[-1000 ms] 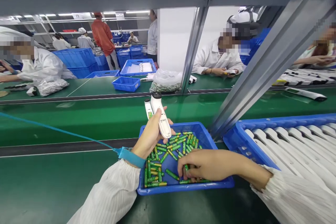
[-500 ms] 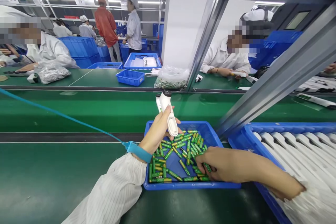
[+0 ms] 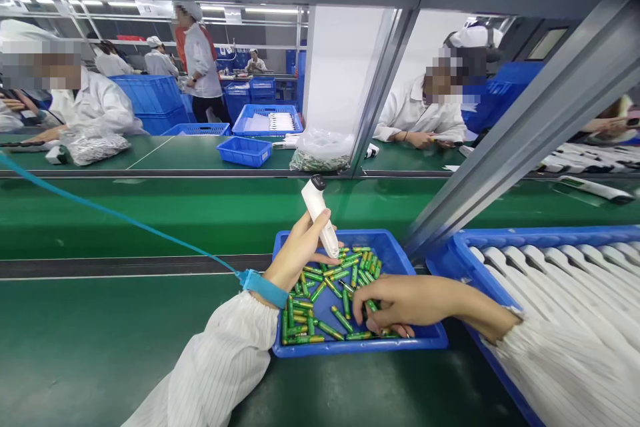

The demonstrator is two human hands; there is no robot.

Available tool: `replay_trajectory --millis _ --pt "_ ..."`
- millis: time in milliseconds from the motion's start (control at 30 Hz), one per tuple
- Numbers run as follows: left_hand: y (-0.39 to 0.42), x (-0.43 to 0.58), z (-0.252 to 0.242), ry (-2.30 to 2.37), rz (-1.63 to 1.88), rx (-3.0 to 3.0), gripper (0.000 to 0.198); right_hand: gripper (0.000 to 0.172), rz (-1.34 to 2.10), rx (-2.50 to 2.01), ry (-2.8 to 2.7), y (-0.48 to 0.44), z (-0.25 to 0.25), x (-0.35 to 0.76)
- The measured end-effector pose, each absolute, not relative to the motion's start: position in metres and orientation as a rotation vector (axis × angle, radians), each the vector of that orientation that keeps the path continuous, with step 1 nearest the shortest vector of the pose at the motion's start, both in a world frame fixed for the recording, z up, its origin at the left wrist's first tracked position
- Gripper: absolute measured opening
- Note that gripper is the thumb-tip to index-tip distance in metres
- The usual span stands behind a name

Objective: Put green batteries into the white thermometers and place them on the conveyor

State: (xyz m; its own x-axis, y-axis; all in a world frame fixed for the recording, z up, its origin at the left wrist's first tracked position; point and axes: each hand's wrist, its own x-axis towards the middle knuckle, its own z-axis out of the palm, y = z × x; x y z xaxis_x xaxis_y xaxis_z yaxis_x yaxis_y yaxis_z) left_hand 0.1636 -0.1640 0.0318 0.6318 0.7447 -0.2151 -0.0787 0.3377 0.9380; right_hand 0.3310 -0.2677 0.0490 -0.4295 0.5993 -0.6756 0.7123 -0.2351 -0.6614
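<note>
My left hand (image 3: pixel 296 255) is closed round a white handheld device (image 3: pixel 320 215), held upright over the far left corner of a small blue tray (image 3: pixel 357 345). Several green and gold batteries (image 3: pixel 320 293) lie loose in that tray. My right hand (image 3: pixel 397 302) reaches into the tray from the right, fingers curled down among the batteries; whether it grips one is hidden. A blue wrist strap (image 3: pixel 264 287) with a blue cord (image 3: pixel 115 217) sits on my left wrist.
A large blue crate (image 3: pixel 453 255) of white device shells (image 3: pixel 560 280) stands at the right. A slanted metal frame post (image 3: pixel 505 133) rises behind the tray. Across the green conveyor (image 3: pixel 150 213), people in white coats work among blue bins (image 3: pixel 245 150).
My right hand has shifted a little left within the tray, still among the batteries. The white device in my left hand has tilted slightly, and the second white piece beside it no longer shows.
</note>
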Motion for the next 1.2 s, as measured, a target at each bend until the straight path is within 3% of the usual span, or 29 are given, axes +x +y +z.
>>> replay_trajectory --millis 200,433,633,767,967,1200 --pt "-0.164 0.164 0.033 0.706 0.591 1.176 0.041 0.022 -1.774 1.495 1.949 -0.267 0.050 0.343" --pt "-0.162 0.164 0.027 0.694 0.574 1.218 0.045 0.022 -1.763 1.765 2.044 -0.265 0.050 0.333" --pt "-0.161 0.167 0.021 0.679 0.603 1.254 0.042 0.024 -1.682 2.024 2.469 -0.263 0.053 0.339" --pt "-0.162 0.167 0.024 0.657 0.600 1.246 0.040 0.024 -1.394 2.259 2.821 -0.263 0.053 0.341" --pt "-0.165 0.165 0.029 0.545 0.503 1.153 0.035 0.011 -0.794 2.083 3.118 -0.263 0.047 0.331" --pt "-0.166 0.161 0.031 0.443 0.451 1.122 0.041 0.009 -0.618 1.932 3.240 -0.265 0.051 0.324"
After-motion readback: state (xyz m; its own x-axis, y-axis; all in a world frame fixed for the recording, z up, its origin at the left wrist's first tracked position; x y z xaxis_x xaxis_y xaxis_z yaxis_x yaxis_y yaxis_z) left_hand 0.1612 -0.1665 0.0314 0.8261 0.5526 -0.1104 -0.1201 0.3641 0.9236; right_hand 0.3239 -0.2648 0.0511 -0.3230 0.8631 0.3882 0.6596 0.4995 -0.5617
